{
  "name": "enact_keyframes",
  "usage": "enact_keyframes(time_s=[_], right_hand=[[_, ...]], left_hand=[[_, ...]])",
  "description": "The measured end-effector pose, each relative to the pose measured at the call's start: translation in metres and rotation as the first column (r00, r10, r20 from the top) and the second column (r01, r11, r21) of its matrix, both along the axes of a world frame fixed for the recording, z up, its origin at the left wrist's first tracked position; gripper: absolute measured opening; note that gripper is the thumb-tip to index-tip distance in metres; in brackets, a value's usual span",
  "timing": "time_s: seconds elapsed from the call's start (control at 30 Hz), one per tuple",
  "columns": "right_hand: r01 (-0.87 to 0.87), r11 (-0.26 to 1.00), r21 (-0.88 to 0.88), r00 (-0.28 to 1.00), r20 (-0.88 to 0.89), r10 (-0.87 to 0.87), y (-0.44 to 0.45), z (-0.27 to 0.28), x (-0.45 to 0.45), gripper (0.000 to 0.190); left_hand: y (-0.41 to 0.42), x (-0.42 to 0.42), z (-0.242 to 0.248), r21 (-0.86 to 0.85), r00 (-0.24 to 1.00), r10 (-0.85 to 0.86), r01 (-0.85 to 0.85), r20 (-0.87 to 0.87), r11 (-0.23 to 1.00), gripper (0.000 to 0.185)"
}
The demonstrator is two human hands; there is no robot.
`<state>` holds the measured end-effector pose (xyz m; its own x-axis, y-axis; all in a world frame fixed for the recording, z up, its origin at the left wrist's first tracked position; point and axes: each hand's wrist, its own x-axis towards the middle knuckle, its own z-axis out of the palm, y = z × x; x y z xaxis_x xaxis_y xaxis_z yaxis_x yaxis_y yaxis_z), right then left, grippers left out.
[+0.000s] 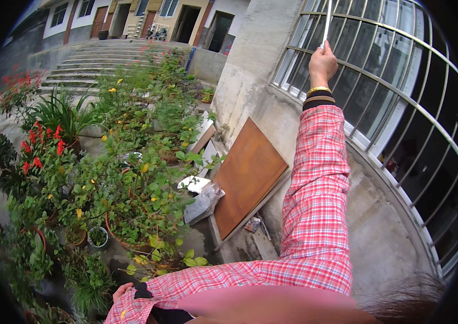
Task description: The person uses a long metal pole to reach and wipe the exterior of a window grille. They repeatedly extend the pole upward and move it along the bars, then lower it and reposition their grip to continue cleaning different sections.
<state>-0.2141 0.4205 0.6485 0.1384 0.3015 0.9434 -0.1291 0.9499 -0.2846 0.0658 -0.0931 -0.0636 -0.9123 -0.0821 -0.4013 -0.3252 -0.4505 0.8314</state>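
My right hand (323,65) is raised at the upper right, fingers closed around the lower end of a thin white rod (328,22). The rod runs up out of the top of the view, in front of the metal window bars (368,75). A gold-coloured bracelet (319,89) circles that wrist above a dark cuff and a red plaid sleeve (320,170). Down at the lower left, my left hand (122,291) shows only partly past its sleeve, close to the potted plants (91,279). What its fingers do is not clear.
A brown wooden board (249,174) leans against the concrete wall (249,81). Beside it lie a grey plastic bag (202,204) and a white foam piece (194,184). Red-flowered plants (37,141) crowd the left. Farther back, concrete steps (103,60) rise to a building with open doorways.
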Motion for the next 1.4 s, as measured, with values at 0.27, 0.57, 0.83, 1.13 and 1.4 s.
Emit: enact_keyframes(time_s=[0.27,0.57,0.83,1.13,1.4], right_hand=[[0.164,0.985,-0.054,0.960,0.236,-0.147,-0.006,0.020,0.000,0.033],[0.005,0.988,-0.153,0.971,0.237,0.032,0.062,-0.093,-0.039,0.036],[-0.657,0.499,-0.565,0.649,-0.087,0.756,0.045,-0.294,0.025,0.040],[-0.749,0.293,-0.595,0.543,-0.298,0.785,-0.029,-0.343,0.141,0.041],[-0.826,-0.028,-0.563,0.191,-0.326,0.926,-0.051,-0.308,0.172,0.033]], left_hand=[[-0.002,0.007,-0.001,0.050,0.997,0.080,-0.081,0.018,0.996,0.020],[-0.008,0.012,-0.007,0.089,0.991,0.096,-0.088,-0.090,0.992,0.021],[-0.019,-0.002,0.007,0.055,1.000,0.002,0.000,-0.026,0.998,0.020],[-0.010,-0.024,0.068,-0.015,0.980,-0.189,0.189,-0.061,0.982,0.019],[-0.011,-0.029,0.087,0.057,0.929,-0.332,0.345,-0.165,0.937,0.023]])
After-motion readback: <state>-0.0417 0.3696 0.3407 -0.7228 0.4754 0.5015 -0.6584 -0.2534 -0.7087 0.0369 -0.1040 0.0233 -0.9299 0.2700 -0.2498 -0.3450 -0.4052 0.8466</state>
